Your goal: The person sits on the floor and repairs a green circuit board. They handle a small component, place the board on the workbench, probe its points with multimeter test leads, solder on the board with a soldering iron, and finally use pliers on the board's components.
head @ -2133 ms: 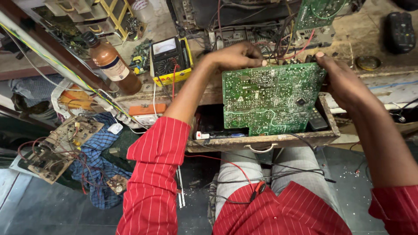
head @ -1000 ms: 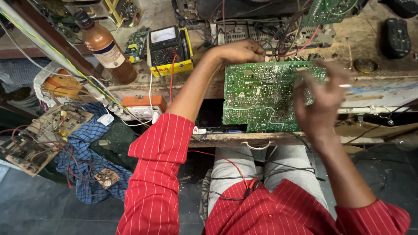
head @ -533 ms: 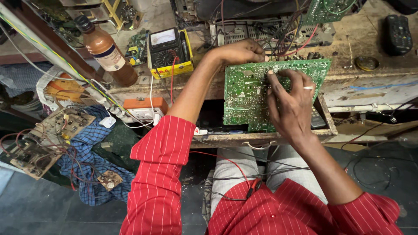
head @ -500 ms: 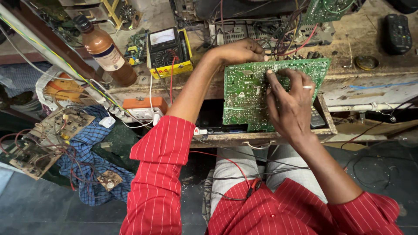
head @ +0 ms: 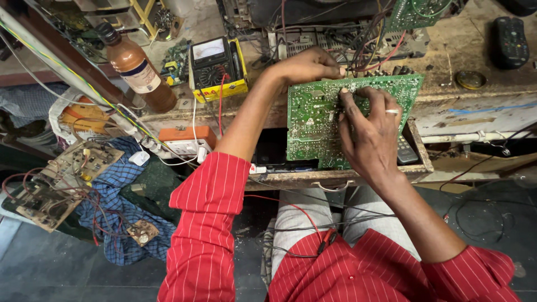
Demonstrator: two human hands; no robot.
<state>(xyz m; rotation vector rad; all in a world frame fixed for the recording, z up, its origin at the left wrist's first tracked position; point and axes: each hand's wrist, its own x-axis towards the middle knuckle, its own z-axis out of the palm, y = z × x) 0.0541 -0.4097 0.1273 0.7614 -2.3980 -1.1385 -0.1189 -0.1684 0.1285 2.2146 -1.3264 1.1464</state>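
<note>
A green circuit board (head: 319,123) stands nearly upright, its solder side facing the camera, dotted with silvery joints and pale traces. Its lower edge sits in an open drawer (head: 335,178); its top edge, toward 12 o'clock, leans against the cluttered wooden surface (head: 475,106) among tangled wires.

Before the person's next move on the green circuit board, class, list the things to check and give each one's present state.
1. Left hand grips the top edge of the green rectangular circuit board: ok.
2. Right hand fingertips rest on the board's solder side: ok.
3. Board stands propped over the open wooden drawer, lower edge supported: cannot tell.
4. Tangle of red and black wires behind the board kept off it: not ok, they crowd its top edge.
5. Yellow-cased analogue multimeter is beside the left forearm: ok.
6. Brown plastic bottle upright, apart from the hands: ok.
</note>
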